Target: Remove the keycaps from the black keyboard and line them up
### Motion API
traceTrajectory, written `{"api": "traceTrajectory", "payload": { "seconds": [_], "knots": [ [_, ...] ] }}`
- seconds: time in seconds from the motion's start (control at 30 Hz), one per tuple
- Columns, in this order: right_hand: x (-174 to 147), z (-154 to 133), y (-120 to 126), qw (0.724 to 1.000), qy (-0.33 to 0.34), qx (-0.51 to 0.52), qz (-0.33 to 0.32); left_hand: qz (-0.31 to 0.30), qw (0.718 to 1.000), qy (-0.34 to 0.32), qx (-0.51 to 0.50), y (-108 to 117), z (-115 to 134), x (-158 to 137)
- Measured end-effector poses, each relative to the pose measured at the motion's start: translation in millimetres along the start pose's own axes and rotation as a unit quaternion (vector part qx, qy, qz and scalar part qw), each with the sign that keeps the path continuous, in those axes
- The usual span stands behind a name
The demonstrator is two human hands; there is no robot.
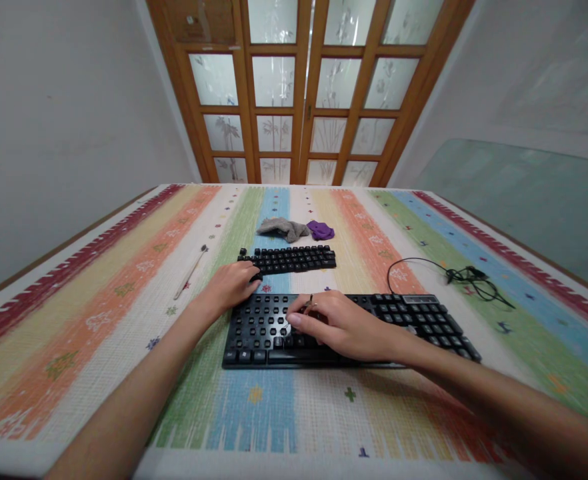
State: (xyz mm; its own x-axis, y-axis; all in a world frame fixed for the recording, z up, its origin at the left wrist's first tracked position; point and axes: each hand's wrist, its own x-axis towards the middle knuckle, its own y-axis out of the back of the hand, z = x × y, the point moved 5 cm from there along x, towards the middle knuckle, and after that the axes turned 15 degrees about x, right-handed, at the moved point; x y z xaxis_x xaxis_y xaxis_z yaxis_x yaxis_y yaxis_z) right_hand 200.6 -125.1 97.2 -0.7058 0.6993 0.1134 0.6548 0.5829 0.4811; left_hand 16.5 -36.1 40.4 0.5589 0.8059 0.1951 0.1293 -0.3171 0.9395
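Observation:
A black keyboard (319, 359) lies in front of me, its left part stripped of many keycaps, so bare key stems show. My right hand (341, 327) is over the middle of it, fingers pinched around a small, thin dark tool (310, 304) whose exact kind is hard to make out. Beyond the keyboard, loose black keycaps (297, 261) are laid out in rows. At the left end of these rows is my left hand (231, 285), its thumb and fingers closed on a keycap (258, 275). The fingertips are partly hidden.
A grey cloth (284, 229) and a purple cloth (321, 231) lie behind the keycaps. To the left is a thin brush (191, 272). The keyboard's coiled cable (474, 277) rests at right on the striped tablecloth (254, 413). Glass-paned doors (301, 100) stand beyond the table.

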Motion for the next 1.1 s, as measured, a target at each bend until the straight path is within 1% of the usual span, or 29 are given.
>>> {"api": "traceTrajectory", "payload": {
  "seconds": [0.1, 0.2, 0.27, 0.33, 0.43, 0.5, 0.57, 0.63, 0.73, 0.8, 0.87, 0.97, 1.03, 1.1],
  "knots": [
    [-2, 2, -2, 1.0, -0.011, 0.012, -0.007, 0.027, 1.0, 0.003, -0.015, 6, -1, -5],
    [-4, 5, -3, 1.0, -0.018, 0.018, -0.016, 0.067, 0.996, 0.009, -0.063, 14, 1, -15],
    [-5, 10, -4, 0.999, -0.029, 0.031, -0.016, 0.081, 0.992, 0.0, -0.102, 18, 7, -22],
    [-5, 19, -6, 0.996, -0.058, 0.071, -0.016, 0.084, 0.987, -0.019, -0.133, 20, 16, -27],
    [-4, 34, -11, 0.978, -0.11, 0.175, -0.012, 0.066, 0.986, -0.045, -0.148, 21, 31, -30],
    [-3, 38, -15, 0.973, -0.111, 0.201, 0.003, 0.048, 0.987, -0.061, -0.144, 19, 40, -28],
    [0, 34, -18, 0.983, -0.084, 0.161, 0.018, 0.038, 0.987, -0.073, -0.136, 16, 46, -27],
    [2, 24, -23, 0.996, -0.038, 0.08, 0.025, 0.043, 0.988, -0.075, -0.127, 14, 48, -27],
    [5, 7, -35, 0.999, 0.029, -0.032, 0.0, 0.06, 0.989, -0.07, -0.118, 13, 48, -29],
    [9, 0, -40, 0.996, 0.053, -0.073, -0.02, 0.058, 0.989, -0.065, -0.116, 12, 47, -31],
    [14, -1, -40, 0.995, 0.055, -0.086, -0.019, 0.045, 0.99, -0.064, -0.119, 12, 46, -31],
    [23, 6, -30, 0.998, 0.025, -0.06, 0.009, 0.031, 0.987, -0.077, -0.135, 13, 47, -32],
    [28, 16, -24, 1.0, -0.013, -0.013, 0.015, 0.03, 0.986, -0.083, -0.143, 13, 48, -32],
    [32, 28, -20, 0.996, -0.059, 0.06, 0.024, 0.034, 0.985, -0.082, -0.147, 13, 48, -32]
  ]
}}
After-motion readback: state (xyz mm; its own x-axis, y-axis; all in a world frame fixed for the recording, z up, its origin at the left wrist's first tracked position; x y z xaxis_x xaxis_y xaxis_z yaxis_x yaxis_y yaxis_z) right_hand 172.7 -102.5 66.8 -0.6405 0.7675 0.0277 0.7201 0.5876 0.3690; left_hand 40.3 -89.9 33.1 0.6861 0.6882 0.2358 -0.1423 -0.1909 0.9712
